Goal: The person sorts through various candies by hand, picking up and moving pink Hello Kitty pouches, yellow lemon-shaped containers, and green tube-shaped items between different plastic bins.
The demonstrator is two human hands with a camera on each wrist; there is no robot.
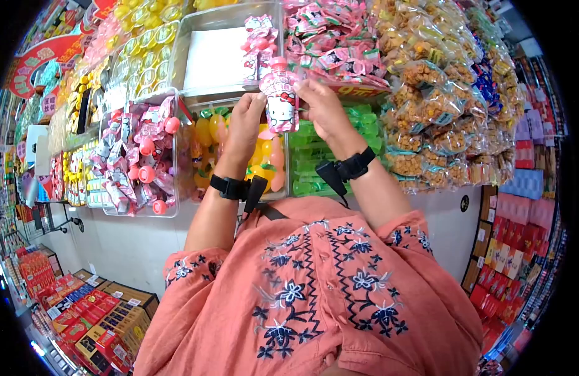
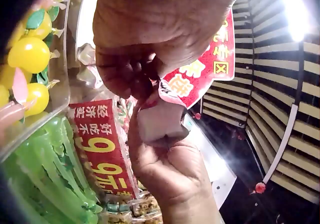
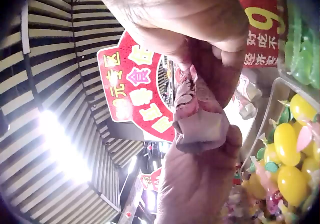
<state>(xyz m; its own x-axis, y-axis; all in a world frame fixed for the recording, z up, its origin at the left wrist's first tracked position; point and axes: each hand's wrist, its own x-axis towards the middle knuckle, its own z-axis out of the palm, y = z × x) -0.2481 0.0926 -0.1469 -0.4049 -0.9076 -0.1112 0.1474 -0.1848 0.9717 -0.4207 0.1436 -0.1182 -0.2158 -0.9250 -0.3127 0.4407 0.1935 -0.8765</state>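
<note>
A pink spout pouch (image 1: 281, 103) with a white cartoon cat and a pink cap is held upright between two hands, above the display bins. The left hand (image 1: 244, 125) pinches its left edge, thumb near the upper side. On the opposite edge the right hand (image 1: 325, 108) grips it with curled fingers. In the left wrist view the pale bottom of the pouch (image 2: 161, 121) faces the camera between the hands. From the right wrist, the folded base of the pouch (image 3: 202, 129) shows, while the fingertips are partly hidden behind it.
Similar pink pouches fill a clear bin (image 1: 139, 213) at left. A bin with a white sheet (image 1: 215, 59) stands behind the hands. Yellow fruit-shaped items (image 1: 259, 172) and green packs (image 1: 308, 182) lie below; bagged snacks (image 1: 427, 119) are heaped right. A red price sign (image 2: 107, 149) stands nearby.
</note>
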